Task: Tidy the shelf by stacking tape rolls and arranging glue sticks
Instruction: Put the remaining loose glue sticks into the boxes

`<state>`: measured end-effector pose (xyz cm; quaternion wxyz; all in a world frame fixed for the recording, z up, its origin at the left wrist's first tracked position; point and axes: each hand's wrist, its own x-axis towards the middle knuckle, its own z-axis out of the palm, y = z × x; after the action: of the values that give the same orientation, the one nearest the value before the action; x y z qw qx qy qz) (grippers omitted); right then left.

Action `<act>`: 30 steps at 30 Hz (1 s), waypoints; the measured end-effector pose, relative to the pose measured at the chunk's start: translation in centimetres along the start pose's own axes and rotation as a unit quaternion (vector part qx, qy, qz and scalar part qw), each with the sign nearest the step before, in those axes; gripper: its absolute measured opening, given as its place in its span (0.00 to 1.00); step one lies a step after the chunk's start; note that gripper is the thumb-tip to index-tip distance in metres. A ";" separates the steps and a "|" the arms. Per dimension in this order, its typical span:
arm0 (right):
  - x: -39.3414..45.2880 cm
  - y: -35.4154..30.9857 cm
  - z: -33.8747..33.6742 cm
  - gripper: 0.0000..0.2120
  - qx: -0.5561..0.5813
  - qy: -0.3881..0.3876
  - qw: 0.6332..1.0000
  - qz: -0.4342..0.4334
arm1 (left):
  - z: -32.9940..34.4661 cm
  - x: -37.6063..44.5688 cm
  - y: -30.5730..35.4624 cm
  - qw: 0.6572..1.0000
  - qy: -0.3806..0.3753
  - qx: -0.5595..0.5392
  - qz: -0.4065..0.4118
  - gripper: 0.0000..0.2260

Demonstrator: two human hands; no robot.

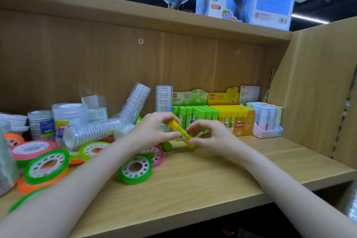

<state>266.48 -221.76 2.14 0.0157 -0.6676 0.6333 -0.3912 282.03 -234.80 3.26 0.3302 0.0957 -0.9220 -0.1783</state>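
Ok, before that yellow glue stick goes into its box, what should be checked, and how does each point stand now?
1. Both hands grip the yellow glue stick: left hand, right hand. Ok.
2. Cap on: cannot tell.
3. Yellow box is upright and facing forward. Ok.
4. Free slot in the yellow box: cannot tell.
5. Path to the box clear of the tape rolls. Ok.
6. Green glue stick lies loose on the shelf. Not ok.

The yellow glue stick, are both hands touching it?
Touching. The head view shows the left hand pinching the upper part of the yellow glue stick and the right hand pinching its lower end.
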 end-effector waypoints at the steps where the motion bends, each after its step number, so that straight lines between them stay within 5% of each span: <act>1: -0.2 0.0 0.0 0.11 0.006 -0.001 1.000 0.001 | 0.3 0.1 0.3 1.000 0.000 -0.003 0.000 0.09; 7: -1.7 0.9 -0.9 0.21 -0.044 0.015 0.997 0.059 | 0.6 0.6 1.2 0.989 -0.034 0.145 -0.001 0.11; 12: -3.0 2.6 -3.4 0.32 -0.018 0.115 0.988 0.099 | 1.5 1.9 1.8 0.976 -0.035 0.217 -0.003 0.12; 20: -2.1 5.2 -10.0 0.27 0.095 0.290 0.949 0.086 | 5.8 6.0 4.0 0.973 0.011 0.232 0.014 0.17; 27: 1.5 8.4 -11.5 0.27 -0.043 0.311 0.945 0.091 | 9.3 8.4 4.6 0.968 -0.009 0.249 0.009 0.22; 30: 2.6 9.5 -11.7 0.19 -0.117 0.340 0.929 0.092 | 9.6 8.4 4.0 0.962 0.000 0.272 0.026 0.23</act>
<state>251.92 -220.31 6.70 -0.2426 -0.4307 0.7006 -0.5146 269.23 -231.04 2.75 0.2959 0.1580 -0.9380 0.0875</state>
